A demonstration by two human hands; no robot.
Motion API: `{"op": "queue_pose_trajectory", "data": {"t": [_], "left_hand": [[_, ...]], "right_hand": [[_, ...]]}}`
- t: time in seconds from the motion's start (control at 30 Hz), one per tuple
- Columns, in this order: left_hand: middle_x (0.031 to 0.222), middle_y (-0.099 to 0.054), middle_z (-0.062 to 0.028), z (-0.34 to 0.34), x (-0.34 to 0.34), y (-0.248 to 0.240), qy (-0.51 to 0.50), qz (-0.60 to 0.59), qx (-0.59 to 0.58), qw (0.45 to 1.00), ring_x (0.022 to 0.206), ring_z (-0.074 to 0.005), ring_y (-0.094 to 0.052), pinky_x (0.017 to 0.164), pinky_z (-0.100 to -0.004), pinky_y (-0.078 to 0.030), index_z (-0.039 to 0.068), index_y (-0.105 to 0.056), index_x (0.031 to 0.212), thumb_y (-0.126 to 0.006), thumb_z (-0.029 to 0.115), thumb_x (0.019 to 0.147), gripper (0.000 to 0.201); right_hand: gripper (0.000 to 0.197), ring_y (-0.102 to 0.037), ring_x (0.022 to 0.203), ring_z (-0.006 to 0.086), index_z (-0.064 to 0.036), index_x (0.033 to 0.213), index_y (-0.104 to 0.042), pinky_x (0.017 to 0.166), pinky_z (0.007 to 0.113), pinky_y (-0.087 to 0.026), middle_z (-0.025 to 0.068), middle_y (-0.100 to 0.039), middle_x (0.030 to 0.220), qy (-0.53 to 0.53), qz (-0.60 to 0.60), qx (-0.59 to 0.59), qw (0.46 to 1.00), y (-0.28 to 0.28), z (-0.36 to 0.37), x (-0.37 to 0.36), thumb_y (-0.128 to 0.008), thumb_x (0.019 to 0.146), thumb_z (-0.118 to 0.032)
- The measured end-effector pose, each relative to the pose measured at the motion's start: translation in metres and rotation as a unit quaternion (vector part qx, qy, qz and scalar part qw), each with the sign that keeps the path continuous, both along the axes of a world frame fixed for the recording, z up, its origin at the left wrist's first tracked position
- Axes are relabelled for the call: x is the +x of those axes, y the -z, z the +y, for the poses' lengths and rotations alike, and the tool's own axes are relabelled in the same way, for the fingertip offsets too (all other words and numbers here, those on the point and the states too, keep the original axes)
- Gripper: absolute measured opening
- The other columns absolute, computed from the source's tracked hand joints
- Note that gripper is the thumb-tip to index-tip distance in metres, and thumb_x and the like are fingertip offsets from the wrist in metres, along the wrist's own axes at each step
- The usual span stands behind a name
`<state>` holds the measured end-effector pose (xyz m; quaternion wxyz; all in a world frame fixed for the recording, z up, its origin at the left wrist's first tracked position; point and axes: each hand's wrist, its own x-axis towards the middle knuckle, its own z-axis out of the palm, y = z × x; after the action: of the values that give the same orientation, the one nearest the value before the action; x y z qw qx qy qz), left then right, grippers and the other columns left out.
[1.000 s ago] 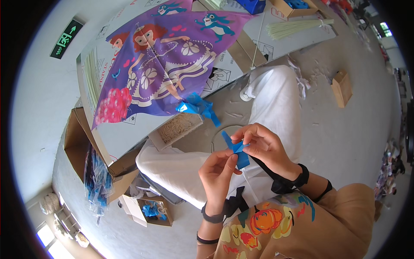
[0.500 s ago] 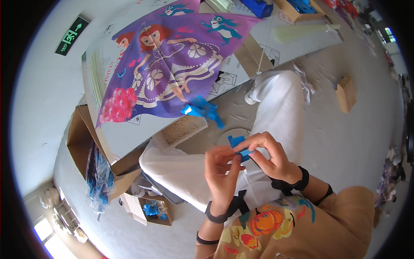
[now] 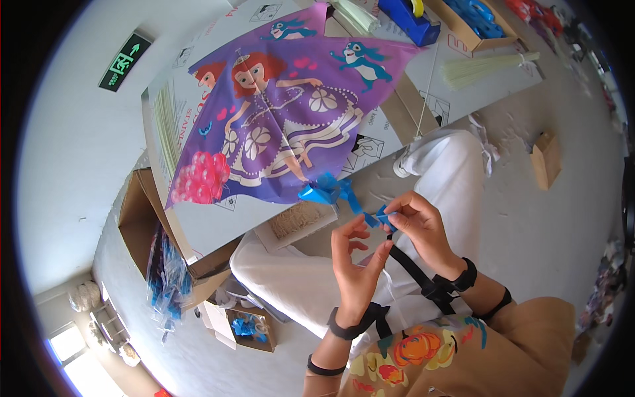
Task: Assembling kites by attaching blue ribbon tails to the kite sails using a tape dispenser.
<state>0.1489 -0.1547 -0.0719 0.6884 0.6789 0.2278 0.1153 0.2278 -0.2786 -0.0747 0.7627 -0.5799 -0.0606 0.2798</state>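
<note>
A purple kite [image 3: 271, 126] printed with a red-haired princess lies spread on the board-topped table. From its lower tip a blue plastic ribbon [image 3: 349, 193] trails over the table edge toward my lap. My right hand [image 3: 423, 228] pinches the ribbon's folded end between thumb and fingers. Just left of it, my left hand [image 3: 357, 261] is raised with thumb and fingers apart; its fingertips are close to the ribbon, and I cannot tell whether they touch it. Both hands are above my white trousers, off the table.
Bundles of pale thin sticks [image 3: 486, 68] lie on the table, near a blue tape dispenser [image 3: 413, 23] and a box of blue pieces [image 3: 473, 23]. Below stand a tray of tan material [image 3: 297, 225], a cardboard box [image 3: 135, 225] with plastic packets, and a small box [image 3: 254, 331].
My left hand has come away from the folded blue piece and its fingers have spread. My right hand keeps its pinch. The whole view has shifted slightly.
</note>
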Motion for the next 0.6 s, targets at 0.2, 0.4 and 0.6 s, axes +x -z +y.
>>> {"op": "queue_pose_trajectory", "data": {"t": [0.2,0.4,0.6], "left_hand": [[0.095,-0.061,-0.0033,0.020,0.046,0.016,0.039,-0.026,0.088,0.995,0.085,-0.0137,-0.056,0.071,-0.0255,-0.044,0.002,-0.064,0.094,-0.074,-0.002,0.080,0.018],[0.108,-0.064,-0.0132,0.016,0.143,0.018,0.110,-0.050,0.116,0.986,0.095,-0.0254,-0.061,0.081,-0.0339,-0.049,0.000,-0.061,0.109,-0.064,0.006,0.090,0.021],[0.148,-0.040,-0.0220,0.018,0.240,0.106,0.269,-0.022,0.558,0.785,0.139,-0.0366,-0.036,0.114,-0.0478,-0.028,-0.004,-0.034,0.144,-0.063,0.030,0.092,0.069]], "right_hand": [[0.009,-0.057,0.083,0.0078,0.0004,0.102,-0.059,0.074,0.024,-0.047,0.0021,-0.060,0.094,-0.040,0.074,0.006,0.996,0.006,-0.002,0.029,-0.060,0.096,-0.007],[0.015,-0.058,0.074,0.0092,-0.0020,0.099,-0.059,0.066,0.024,-0.046,0.0024,-0.060,0.083,0.027,0.096,0.045,0.994,0.021,-0.020,0.092,-0.059,0.098,-0.017],[0.021,-0.052,0.061,0.0066,-0.0047,0.091,-0.057,0.056,0.022,-0.041,0.0000,-0.055,0.075,0.101,0.049,-0.015,0.994,0.047,-0.036,0.196,-0.059,0.098,-0.025]]}}
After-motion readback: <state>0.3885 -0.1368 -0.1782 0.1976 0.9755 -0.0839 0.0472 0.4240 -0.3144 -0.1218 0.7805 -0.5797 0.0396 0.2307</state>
